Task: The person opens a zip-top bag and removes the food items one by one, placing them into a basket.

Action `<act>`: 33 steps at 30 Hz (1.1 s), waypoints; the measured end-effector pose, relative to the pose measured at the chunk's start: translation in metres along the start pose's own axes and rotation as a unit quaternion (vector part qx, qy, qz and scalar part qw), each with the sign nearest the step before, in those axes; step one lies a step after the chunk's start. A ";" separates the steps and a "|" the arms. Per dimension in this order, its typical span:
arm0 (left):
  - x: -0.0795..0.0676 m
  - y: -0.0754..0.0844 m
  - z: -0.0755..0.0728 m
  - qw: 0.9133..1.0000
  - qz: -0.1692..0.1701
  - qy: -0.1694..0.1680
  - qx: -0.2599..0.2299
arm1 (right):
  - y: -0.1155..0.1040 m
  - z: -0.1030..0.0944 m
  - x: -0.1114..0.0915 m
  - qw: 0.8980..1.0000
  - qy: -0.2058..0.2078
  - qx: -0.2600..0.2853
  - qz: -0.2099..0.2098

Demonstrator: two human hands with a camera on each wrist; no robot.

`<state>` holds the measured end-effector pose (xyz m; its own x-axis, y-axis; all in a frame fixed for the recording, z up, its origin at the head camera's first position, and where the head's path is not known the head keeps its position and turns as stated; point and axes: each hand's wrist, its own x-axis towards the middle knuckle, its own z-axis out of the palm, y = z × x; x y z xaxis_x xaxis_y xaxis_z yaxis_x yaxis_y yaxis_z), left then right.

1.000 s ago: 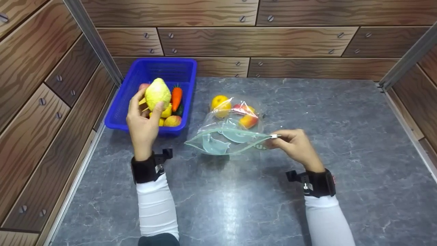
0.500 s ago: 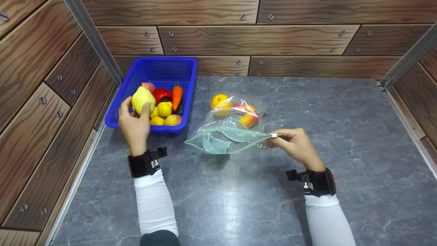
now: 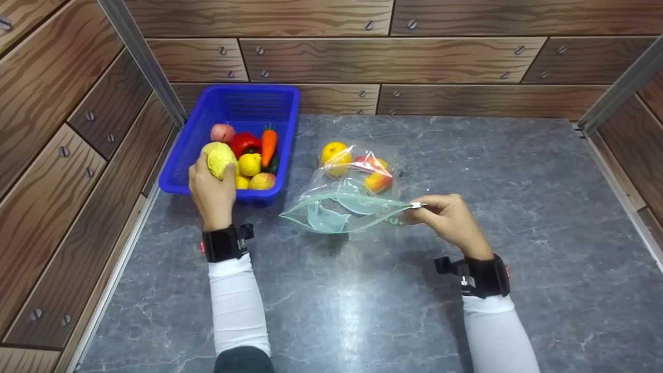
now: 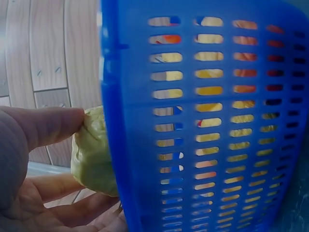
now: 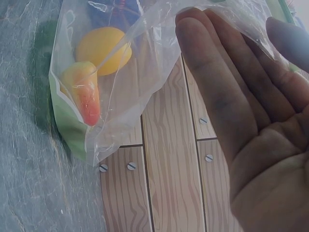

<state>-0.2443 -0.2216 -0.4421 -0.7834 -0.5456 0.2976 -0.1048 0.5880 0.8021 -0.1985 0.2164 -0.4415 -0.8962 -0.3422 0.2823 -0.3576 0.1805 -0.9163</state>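
Note:
My left hand (image 3: 211, 194) grips a wrinkled yellow-green fruit (image 3: 219, 159) over the front left of the blue basket (image 3: 171, 184). In the left wrist view, thumb and fingers lie around the fruit (image 4: 94, 154), whose far side the basket wall (image 4: 140, 145) hides. My right hand (image 3: 449, 223) pinches the right end of a clear zip bag (image 3: 357, 220) near its white slider. The bag's mouth gapes toward me. Inside it lie an orange-yellow round fruit (image 3: 336, 158) and red-yellow fruit (image 3: 377, 181); the right wrist view shows the yellow one (image 5: 104, 50) behind the plastic.
In the basket are a carrot (image 3: 269, 146), a red pepper (image 3: 245, 144), a pinkish round fruit (image 3: 222, 133), a lemon (image 3: 250, 165) and a yellow-red fruit (image 3: 262, 181). Wood-patterned walls (image 3: 321, 62) border the grey marbled table (image 3: 492, 160) at the back and sides.
My left hand has moved first left, then slightly back right and lower toward the basket, still gripping the yellow-green fruit. My right hand and the zip bag have stayed put.

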 end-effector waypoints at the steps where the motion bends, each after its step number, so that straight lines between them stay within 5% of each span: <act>1: 0.000 0.000 0.001 1.000 0.001 0.000 0.003 | 0.000 0.000 0.000 1.000 0.000 0.001 0.000; 14: -0.004 0.007 -0.001 0.999 0.007 -0.018 0.027 | 0.000 0.000 0.000 1.000 0.008 -0.010 0.001; 21: -0.016 0.032 -0.010 0.996 0.087 -0.023 -0.022 | -0.001 0.000 0.000 1.000 0.008 -0.012 -0.002; 26: -0.037 0.060 -0.018 0.974 0.198 -0.063 -0.084 | -0.001 0.000 0.000 1.000 0.009 -0.013 0.000; 33: -0.069 0.093 -0.025 0.926 0.334 -0.135 -0.109 | -0.002 -0.001 -0.001 1.000 0.009 -0.015 -0.006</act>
<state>-0.1850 -0.1447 -0.3753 -0.7560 0.0830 0.6493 0.5625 0.5895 0.5796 -0.1970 0.2174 -0.4397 -0.8961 -0.3282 0.2989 -0.3760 0.2033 -0.9040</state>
